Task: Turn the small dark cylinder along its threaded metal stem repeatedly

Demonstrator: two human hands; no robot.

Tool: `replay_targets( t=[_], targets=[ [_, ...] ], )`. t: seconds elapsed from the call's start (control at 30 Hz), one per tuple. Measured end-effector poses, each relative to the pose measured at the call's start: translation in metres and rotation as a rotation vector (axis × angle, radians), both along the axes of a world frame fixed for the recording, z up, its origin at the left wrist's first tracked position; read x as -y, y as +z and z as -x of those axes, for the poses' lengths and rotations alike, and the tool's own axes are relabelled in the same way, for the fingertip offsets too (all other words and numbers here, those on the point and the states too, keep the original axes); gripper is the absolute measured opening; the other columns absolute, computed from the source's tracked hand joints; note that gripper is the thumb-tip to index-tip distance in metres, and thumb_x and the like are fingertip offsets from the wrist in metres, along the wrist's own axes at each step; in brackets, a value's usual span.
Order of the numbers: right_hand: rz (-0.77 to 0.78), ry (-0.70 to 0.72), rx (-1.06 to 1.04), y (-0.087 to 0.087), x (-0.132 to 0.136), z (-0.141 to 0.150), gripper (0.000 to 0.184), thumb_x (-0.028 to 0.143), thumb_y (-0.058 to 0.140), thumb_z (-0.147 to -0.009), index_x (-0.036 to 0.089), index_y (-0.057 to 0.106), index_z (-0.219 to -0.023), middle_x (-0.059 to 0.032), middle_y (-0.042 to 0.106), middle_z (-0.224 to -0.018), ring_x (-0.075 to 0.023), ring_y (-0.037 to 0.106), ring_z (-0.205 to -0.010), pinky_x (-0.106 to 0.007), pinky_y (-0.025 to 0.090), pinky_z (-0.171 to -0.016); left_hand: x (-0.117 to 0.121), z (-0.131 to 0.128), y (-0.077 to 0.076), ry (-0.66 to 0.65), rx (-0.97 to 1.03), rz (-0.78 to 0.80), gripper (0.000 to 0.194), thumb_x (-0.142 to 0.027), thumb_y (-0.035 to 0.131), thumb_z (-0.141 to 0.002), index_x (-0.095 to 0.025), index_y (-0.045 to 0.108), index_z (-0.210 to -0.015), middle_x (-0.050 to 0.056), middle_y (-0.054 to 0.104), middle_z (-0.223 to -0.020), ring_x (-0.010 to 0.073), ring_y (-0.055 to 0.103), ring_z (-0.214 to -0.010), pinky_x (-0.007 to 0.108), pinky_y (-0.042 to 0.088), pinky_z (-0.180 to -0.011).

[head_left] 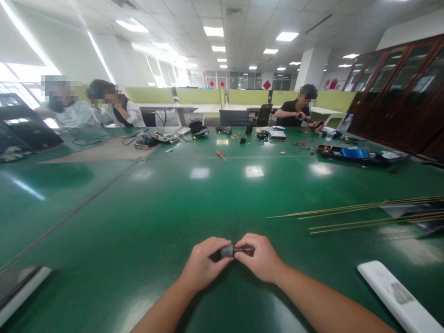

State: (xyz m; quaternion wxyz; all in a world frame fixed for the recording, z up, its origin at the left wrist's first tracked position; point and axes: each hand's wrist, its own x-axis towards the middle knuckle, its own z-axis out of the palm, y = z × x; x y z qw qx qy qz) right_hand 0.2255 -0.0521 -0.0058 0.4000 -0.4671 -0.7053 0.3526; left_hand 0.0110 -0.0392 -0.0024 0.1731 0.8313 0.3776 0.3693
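Low in the head view, my left hand (206, 261) is closed around a short grey metal cylinder (227, 251), gripped between thumb and fingers. A thin dark shaft (239, 249) runs to the right from the cylinder, in line with it. My right hand (259, 256) pinches this shaft between thumb and curled fingers. The two hands nearly meet just above the green table (156, 208). Fingers hide part of both pieces, so I cannot tell whether they are one part or two joined ones.
Long thin brass-coloured rods (340, 210) lie to the right. A white flat bar (395, 291) is at the lower right, a pale-edged panel (24, 291) at the lower left. Farther back are a red screwdriver (221, 155), a black tray (357, 157) and several seated people.
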Motion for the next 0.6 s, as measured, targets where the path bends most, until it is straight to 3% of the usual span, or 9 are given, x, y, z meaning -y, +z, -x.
replay_targets(
  t=[0.6],
  targets=[
    [0.001,-0.015,-0.006,0.0031,0.0021,-0.0029,0.004,0.018,0.074,-0.077,0.019,0.075,-0.081,-0.0004,0.068,-0.077,-0.0154,0.063,-0.071,-0.024,0.043,-0.065,-0.0003,0.0018,-0.0063,0.003,-0.002,0.038,0.025,-0.026,0.077,-0.081,-0.024,0.072,-0.105,0.003,0.076,-0.099,0.0183,0.072,-0.089,0.029,0.058,-0.083]
  ],
)
